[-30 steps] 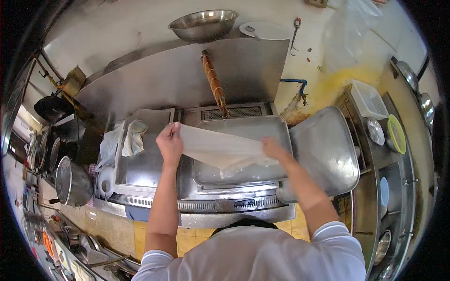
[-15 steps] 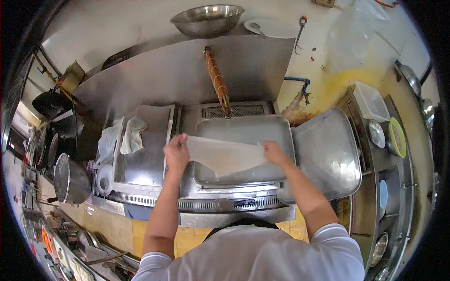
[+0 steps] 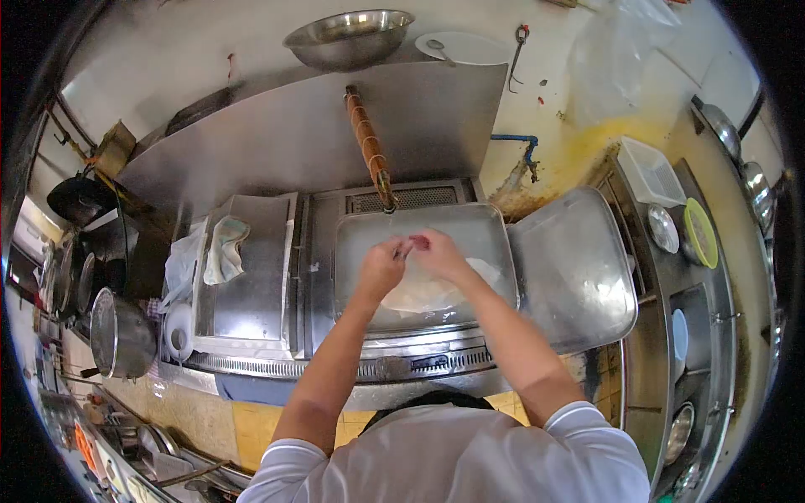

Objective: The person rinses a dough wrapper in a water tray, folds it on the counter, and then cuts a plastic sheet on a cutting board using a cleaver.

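Observation:
My left hand (image 3: 384,267) and my right hand (image 3: 434,254) meet above a shallow metal tray (image 3: 345,251), fingertips almost touching. A small dark-red piece (image 3: 420,242) shows at the fingers of my right hand; its kind is unclear. The fingers of my left hand are pinched together beside it, and what they hold is too small to make out. Below both hands, a thin, whitish, wet-looking sheet (image 3: 419,298) lies spread in the tray, partly hidden by my right hand and forearm. Whether it is cloth cannot be told.
A brown-wrapped pipe (image 3: 366,134) reaches down over the tray's back edge. On the right leans a large metal lid or tray (image 3: 579,268). To the left, a crumpled cloth (image 3: 226,250) lies on a steel cover (image 3: 251,306), beside a big pot (image 3: 123,335).
The whitish sheet, stretched between my hands before, now lies in the tray. My hands have let it go and come together, with a dark-red piece now at the right fingers.

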### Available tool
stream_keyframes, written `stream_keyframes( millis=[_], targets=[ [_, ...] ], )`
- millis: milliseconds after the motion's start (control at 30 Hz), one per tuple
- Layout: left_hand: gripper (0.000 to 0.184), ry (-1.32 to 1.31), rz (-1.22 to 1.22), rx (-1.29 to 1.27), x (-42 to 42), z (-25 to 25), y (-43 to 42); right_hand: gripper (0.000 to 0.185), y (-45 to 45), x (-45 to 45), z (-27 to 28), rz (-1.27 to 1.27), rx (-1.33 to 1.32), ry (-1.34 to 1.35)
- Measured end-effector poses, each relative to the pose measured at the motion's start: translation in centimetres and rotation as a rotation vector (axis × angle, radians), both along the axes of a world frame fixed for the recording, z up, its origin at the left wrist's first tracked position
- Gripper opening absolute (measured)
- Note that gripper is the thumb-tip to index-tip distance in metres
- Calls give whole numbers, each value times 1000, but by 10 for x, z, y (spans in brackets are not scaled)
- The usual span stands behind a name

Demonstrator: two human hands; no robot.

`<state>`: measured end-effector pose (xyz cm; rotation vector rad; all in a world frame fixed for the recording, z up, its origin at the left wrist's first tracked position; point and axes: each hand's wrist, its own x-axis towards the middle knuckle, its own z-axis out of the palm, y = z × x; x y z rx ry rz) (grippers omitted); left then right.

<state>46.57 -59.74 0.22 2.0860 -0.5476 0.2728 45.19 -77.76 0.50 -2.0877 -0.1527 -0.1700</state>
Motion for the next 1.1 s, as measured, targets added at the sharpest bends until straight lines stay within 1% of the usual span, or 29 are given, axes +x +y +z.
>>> stream_keyframes(
  millis=[33,67,100,133,167,200,233,267,300,367,400,433,500,533,600,667,733,800,833,867,900,967,1000,1033,1067,1100],
  targets=[
    [12,-21,8,-86,4,5,-6,27,16,-4,31,50,130,-12],
    [12,-43,15,-172,6,11,-9,27,15,-5,30,101,33,75],
    [15,-30,67,-217,11,21,5,28,11,-8,22,149,-64,160],
    [21,-16,119,-262,16,34,31,28,5,-12,9,197,-161,247],
    [25,-9,236,-306,17,53,56,28,-23,-12,-32,247,-375,182],
    [30,0,355,-350,18,67,81,29,-58,-23,-55,228,-488,150],
    [33,14,450,-286,23,68,106,30,-94,-34,-78,208,-600,118],
    [37,30,550,-222,21,66,122,32,-112,-41,-82,122,-612,120],
    [34,-3,492,-256,18,53,123,32,-110,-37,-76,139,-642,218],
    [29,-71,365,-319,14,21,108,33,-106,-26,-45,163,-697,416],
    [25,2,310,-210,7,19,88,33,-82,-21,-27,99,-547,228],
    [28,-47,259,-9,-9,28,65,33,-45,-15,-7,40,-396,41],
    [33,-100,133,-13,-29,45,19,30,23,-15,42,96,146,-142],
    [31,-109,150,-61,-26,48,23,29,24,-13,36,148,22,-79],
    [29,-125,170,-147,-8,59,46,27,28,-3,2,236,-216,46],
    [31,-257,302,-292,-1,91,99,29,-37,14,-70,161,-628,141],
    [34,-89,492,-305,-3,101,137,26,-95,-10,-74,-20,-459,66],
    [36,-134,460,-304,-3,70,138,25,-99,-6,-59,69,-676,134],
    [37,-156,437,-303,-8,68,130,24,-98,-5,-43,108,-783,169],
    [34,-166,392,-95,-16,63,112,24,-77,3,-35,82,-610,103],
    [32,-112,325,-103,-19,44,89,24,-34,7,-16,59,-439,38],
    [31,-191,138,-36,-28,41,43,23,44,1,29,166,204,-133],
    [30,-195,153,-119,-28,51,44,23,48,-5,36,206,135,-38],
    [29,-194,162,-196,-28,72,49,23,52,-12,38,240,73,58],
    [28,-188,167,-271,-26,88,56,23,44,-15,21,231,-62,104],
    [27,-178,249,-371,-15,98,80,23,36,-18,1,230,-199,147]
  ],
)
